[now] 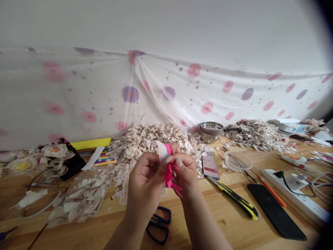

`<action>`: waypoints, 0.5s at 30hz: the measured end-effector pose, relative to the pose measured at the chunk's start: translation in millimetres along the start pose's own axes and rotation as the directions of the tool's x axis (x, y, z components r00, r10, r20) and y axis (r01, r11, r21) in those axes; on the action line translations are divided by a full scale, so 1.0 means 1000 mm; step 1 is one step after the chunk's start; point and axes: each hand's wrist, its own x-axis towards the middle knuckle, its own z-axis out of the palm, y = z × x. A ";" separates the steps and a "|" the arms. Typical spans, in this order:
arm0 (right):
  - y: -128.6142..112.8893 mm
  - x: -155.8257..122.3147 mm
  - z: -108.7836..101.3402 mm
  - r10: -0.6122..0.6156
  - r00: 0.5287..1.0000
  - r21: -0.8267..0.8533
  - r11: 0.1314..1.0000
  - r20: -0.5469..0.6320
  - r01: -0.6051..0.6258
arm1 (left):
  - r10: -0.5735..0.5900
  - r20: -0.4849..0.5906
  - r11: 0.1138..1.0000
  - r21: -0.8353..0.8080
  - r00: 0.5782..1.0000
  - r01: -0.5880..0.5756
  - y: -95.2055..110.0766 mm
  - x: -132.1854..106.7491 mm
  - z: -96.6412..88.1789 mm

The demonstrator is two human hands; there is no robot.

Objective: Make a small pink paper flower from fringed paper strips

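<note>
Nearly everything on your wooden table (223, 225) sits in a loose arc around your hands, so it all seems laid out for easy reach. At the far left, cream paper flowers (26, 166) lie together, apart from the loose material. Nearer you, a clear plastic bag (80, 198) keeps white paper petals gathered, and coloured pencils (104, 160) rest just beyond it.

At the centre, your left hand (145, 177) and right hand (184, 170) are raised above the table, in front of a large heap of cream paper scraps (145, 142). The fingers of both hands are together, clamped on a fringed pink paper strip (168, 166) and a white paper strip (162, 151). Holding them up this way keeps them clear of the scraps and in your view. Black-handled scissors (159, 224) lie directly below your hands, probably kept close for cutting.

To the right, a steel saucepan (211, 132) sits against the heap, with a clear plastic dish (237, 160) nearby. A yellow-and-black craft knife (234, 198) lies closer to you, and further right are a black smartphone (276, 211) and a white power strip (293, 194), set away from the paper.
</note>
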 end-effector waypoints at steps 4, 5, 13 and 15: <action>0.003 0.003 0.004 0.084 0.990 0.118 0.991 -0.113 -0.070 | 0.273 -0.064 0.947 0.197 0.960 -0.256 -0.012 0.004 -0.004; 0.003 0.003 0.004 0.115 0.985 0.137 0.986 -0.128 -0.097 | 0.362 -0.025 0.901 0.266 0.932 -0.343 -0.015 0.006 -0.008; 0.003 0.008 0.002 0.131 0.978 -0.061 0.988 -0.163 -0.143 | 0.757 0.492 0.084 0.579 0.430 -0.811 -0.013 0.031 -0.036; 0.001 0.009 0.002 -0.001 0.982 -0.258 0.965 -0.188 -0.048 | 0.733 0.533 0.059 0.568 0.422 -0.821 -0.010 0.035 -0.039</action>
